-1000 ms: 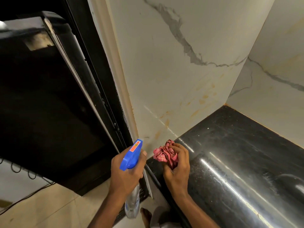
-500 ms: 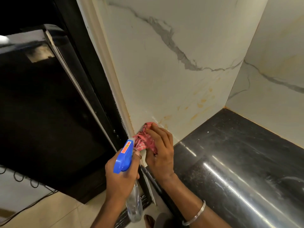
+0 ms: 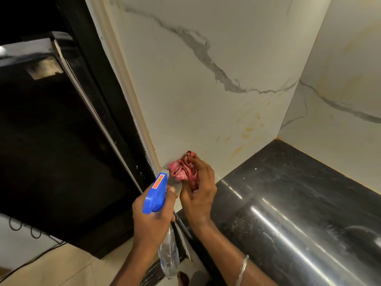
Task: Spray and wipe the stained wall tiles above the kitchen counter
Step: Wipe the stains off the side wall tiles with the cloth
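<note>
Fingers of the right hand [image 3: 199, 190] curl round a bunched pink cloth [image 3: 182, 171] and press it flat on the tile [image 3: 195, 100]. The cloth sits low down at the near left end of the wall, just above the counter [image 3: 288, 203]. I think it is bunched up so the hand can push hard and rub. A thin bangle [image 3: 243, 267] sits on that arm.

Just left of it, the left hand [image 3: 152, 219] is wrapped tight round the neck of the spray bottle [image 3: 155, 195]. The blue top points up at the wall and the clear part hangs down. It looks held close so it can squirt again fast.

Orange stains [image 3: 245, 133] dot the tile farther right, apart from the cloth. They look like the next spot to rub. A big black box [image 3: 51, 141] stands on the left.

One second ago the cloth was off the wall, held over the counter edge. Half a second ago it had gone up onto the tile. Now it is pressed there at about the same low spot, and the hand has turned a little. The bottle has stayed in the left hand the whole time.
</note>
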